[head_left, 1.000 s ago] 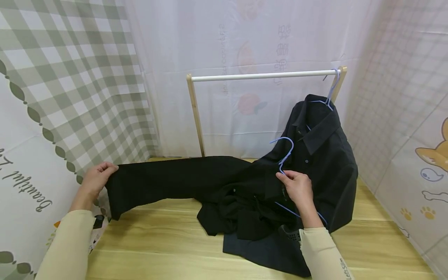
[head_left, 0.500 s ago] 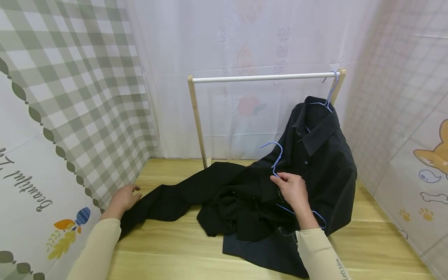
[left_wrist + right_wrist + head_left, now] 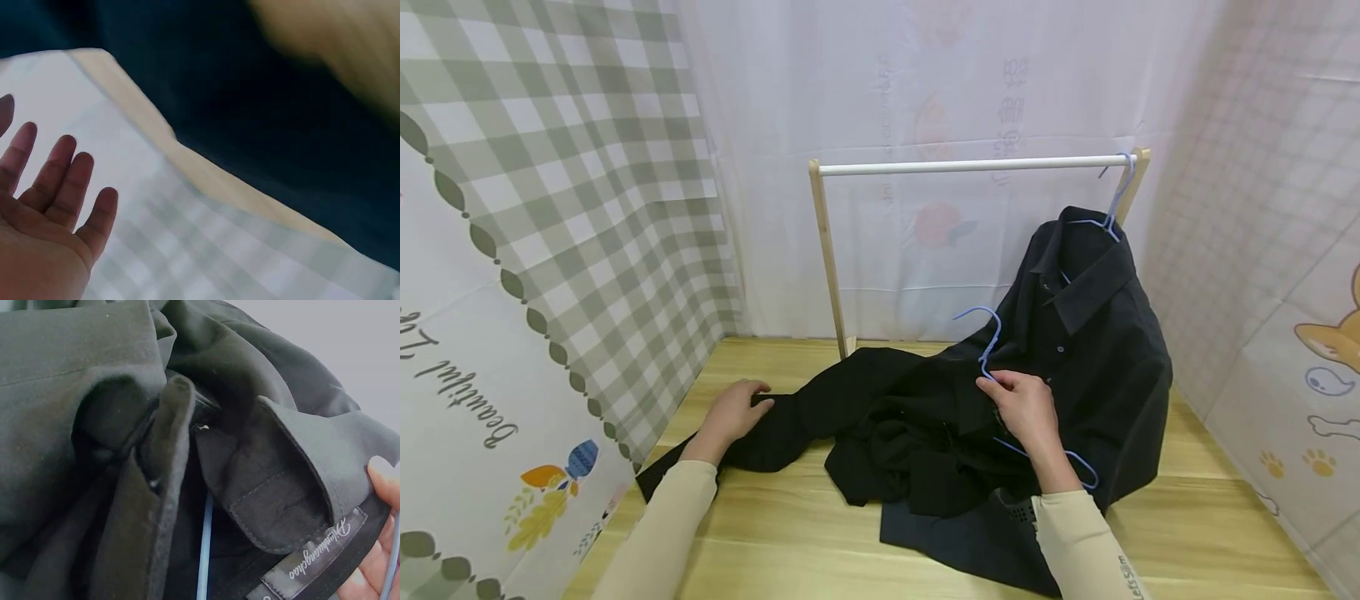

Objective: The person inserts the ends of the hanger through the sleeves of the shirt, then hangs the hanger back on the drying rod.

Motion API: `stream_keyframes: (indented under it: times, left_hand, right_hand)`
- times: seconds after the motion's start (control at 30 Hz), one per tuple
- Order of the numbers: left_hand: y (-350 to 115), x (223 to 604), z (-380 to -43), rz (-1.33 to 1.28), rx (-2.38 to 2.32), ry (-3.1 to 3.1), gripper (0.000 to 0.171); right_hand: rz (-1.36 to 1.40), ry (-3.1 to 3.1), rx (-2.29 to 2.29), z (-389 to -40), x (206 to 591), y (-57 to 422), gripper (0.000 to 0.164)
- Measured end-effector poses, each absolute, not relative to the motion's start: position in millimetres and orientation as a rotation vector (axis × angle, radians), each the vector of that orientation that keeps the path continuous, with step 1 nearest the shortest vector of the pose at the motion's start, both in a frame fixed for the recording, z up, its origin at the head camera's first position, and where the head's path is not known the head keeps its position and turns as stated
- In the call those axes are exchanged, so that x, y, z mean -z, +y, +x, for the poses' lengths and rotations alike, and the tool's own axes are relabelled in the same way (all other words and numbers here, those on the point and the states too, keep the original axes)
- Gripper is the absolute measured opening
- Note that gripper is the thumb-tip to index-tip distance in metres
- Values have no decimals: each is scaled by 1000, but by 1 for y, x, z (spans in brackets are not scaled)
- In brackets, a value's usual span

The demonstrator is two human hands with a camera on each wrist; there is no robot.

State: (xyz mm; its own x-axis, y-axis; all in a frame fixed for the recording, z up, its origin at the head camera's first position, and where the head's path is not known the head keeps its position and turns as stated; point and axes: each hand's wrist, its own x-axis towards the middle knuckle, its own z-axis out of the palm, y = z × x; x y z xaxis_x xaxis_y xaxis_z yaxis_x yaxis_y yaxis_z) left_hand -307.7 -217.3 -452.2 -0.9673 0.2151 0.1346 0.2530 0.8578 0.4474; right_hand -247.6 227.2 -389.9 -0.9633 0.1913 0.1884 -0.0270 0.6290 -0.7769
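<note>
A black shirt [image 3: 895, 392] lies bunched on the wooden table, one sleeve stretched out to the left. My right hand [image 3: 1021, 408] pinches its collar together with the neck of a blue wire hanger [image 3: 992, 337], whose hook points up. In the right wrist view, a woven label [image 3: 315, 559] shows inside the collar, and a hanger bar [image 3: 205, 544] runs into the shirt. My left hand [image 3: 732, 417] is over the sleeve, partly covering it. The left wrist view shows that hand's fingers [image 3: 75, 187] spread and relaxed beside dark cloth, gripping nothing.
Another black shirt [image 3: 1112, 358] hangs on a blue hanger at the right end of the rack's white rail [image 3: 970, 165]. A wooden rack post [image 3: 827, 258] stands behind the lying sleeve. Printed and checked curtains [image 3: 647, 192] enclose the wooden table [image 3: 790, 542].
My left hand has let go of the sleeve's end, which dropped to the table, and moved right along the sleeve. The right hand, still holding hanger and collar, shifted slightly left.
</note>
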Motion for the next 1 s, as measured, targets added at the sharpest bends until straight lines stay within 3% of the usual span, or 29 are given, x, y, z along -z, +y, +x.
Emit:
stream_keyframes:
  times: [0.5,0.73,0.87,1.0]
  left_hand:
    - [-76,400,-316,-809,908,-2628,53]
    - [-49,398,-306,-1145,859,-2654,33]
    - [-55,406,-302,-1132,861,-2579,22]
    - [-62,410,-297,-1089,886,-2575,22]
  right_hand:
    - [127,-2560,-1187,-247,392,216,28]
    - [224,-2561,-1169,-246,395,212,26]
    - [185,-2549,-1184,-247,396,212,27]
    - [170,-2553,-1178,-248,397,212,29]
